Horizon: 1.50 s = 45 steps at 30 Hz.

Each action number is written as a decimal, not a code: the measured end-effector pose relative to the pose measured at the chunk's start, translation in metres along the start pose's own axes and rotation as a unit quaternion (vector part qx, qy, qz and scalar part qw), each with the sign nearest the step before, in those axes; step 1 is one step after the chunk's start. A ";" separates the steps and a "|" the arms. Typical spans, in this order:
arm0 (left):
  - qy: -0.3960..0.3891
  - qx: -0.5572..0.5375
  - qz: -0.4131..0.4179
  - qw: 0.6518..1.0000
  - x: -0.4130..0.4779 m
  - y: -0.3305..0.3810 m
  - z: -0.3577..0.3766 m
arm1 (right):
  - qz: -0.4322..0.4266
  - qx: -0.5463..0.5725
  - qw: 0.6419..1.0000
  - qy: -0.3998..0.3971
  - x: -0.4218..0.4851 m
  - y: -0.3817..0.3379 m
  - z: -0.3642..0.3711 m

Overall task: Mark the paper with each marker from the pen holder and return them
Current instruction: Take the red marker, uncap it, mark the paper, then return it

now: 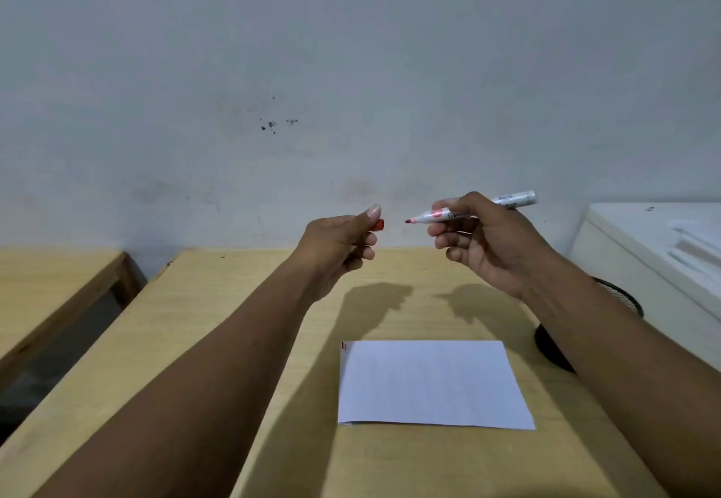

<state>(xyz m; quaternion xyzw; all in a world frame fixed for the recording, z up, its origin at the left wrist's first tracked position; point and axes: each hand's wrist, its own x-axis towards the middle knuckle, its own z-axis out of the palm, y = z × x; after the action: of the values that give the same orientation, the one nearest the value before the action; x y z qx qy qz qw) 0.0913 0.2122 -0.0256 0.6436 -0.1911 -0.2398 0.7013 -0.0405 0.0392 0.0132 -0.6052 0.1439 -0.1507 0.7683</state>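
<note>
My right hand (483, 240) is raised above the wooden table (242, 341) and grips a white marker (448, 214) with a red tip pointing left; the tip is bare. My left hand (339, 248) holds the marker's red cap (378, 225) between thumb and fingers, a short gap from the tip. A white sheet of paper (433, 384) lies flat on the table below, with small red marks at its top-left corner (344, 346). A black mesh pen holder (554, 341) stands to the right of the paper, mostly hidden behind my right forearm.
A second wooden table (47, 287) stands to the left across a gap. A white appliance or cabinet (655, 263) sits at the right edge. A grey wall (351, 87) rises directly behind the table.
</note>
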 end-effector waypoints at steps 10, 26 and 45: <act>-0.072 -0.068 -0.024 0.995 0.020 0.002 0.082 | -0.059 -0.007 0.996 0.065 -0.002 -0.009 -0.038; -0.044 -0.017 0.070 0.996 0.038 0.008 0.123 | -0.021 -0.150 0.983 0.105 -0.008 -0.039 -0.110; -0.167 0.424 0.173 0.873 0.041 -0.009 0.192 | -0.054 -0.379 0.903 0.196 -0.013 -0.021 -0.176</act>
<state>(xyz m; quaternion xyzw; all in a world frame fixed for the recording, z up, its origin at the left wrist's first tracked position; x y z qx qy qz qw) 0.0130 0.0323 -0.0170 0.7861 -0.4970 -0.1147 0.3492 -0.1251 -0.1162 -0.0056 -0.8159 0.3052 -0.2419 0.4274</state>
